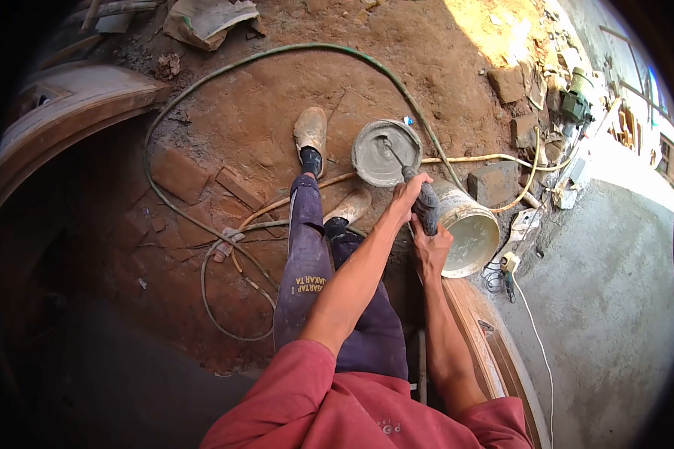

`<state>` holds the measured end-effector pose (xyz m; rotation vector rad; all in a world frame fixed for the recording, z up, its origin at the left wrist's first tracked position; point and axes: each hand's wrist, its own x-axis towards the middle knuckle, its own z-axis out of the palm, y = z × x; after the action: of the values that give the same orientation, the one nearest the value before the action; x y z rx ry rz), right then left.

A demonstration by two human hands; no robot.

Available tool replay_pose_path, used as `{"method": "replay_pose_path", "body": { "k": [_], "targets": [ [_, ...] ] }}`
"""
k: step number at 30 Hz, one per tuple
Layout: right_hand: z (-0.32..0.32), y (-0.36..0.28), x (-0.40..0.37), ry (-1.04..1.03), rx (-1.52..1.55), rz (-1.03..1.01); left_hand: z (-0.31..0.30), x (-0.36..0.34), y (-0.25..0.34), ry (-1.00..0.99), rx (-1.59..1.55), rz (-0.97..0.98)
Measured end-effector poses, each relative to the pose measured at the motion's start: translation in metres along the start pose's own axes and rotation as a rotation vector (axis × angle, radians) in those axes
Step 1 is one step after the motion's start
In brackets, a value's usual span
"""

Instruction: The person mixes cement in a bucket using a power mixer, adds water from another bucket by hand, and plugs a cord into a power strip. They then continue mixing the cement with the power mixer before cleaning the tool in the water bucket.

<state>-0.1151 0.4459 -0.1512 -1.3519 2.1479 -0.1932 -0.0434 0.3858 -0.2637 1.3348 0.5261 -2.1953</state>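
A dark power drill [427, 206] is held in both hands, its shaft slanting down into a bucket of grey wet mortar [376, 163]. My left hand [410, 196] wraps round the front of the drill, near the shaft. Behind it, my right hand [431, 245] grips the rear of the drill, its fingers partly hidden. The mortar's surface has a swirl around the shaft; the shaft's lower end is hidden in it. Just right of my hands, a whitish bucket [472, 243] lies tipped on its side, with grey residue inside.
A green hose [307, 46] loops over the brown dirt around my feet. Bricks [180, 176] lie at left, and concrete blocks [494, 184] at right. A white cable [535, 329] with a socket [510, 262] runs along the grey concrete. Curved wooden frames [82, 105] stand at left and lower right.
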Motion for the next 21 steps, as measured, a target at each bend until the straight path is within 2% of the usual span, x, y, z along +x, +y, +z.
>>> {"method": "replay_pose_path", "body": {
  "k": [5,11,13,16,21],
  "targets": [
    [0.002,0.017,0.005,0.041,-0.151,-0.046,0.009,-0.003,0.002,-0.042,0.028,0.005],
    [-0.007,0.02,0.004,-0.026,-0.085,0.059,0.016,0.0,-0.009,0.0,0.035,0.0],
    [-0.011,0.016,0.003,-0.032,-0.065,0.067,0.016,0.006,-0.013,-0.032,0.028,-0.06],
    [-0.013,0.026,0.0,-0.026,-0.081,0.058,0.021,0.0,-0.02,0.051,0.046,-0.024],
    [-0.013,0.031,-0.004,-0.043,-0.078,0.066,0.015,0.01,-0.034,0.06,0.048,-0.037]
  ]
}}
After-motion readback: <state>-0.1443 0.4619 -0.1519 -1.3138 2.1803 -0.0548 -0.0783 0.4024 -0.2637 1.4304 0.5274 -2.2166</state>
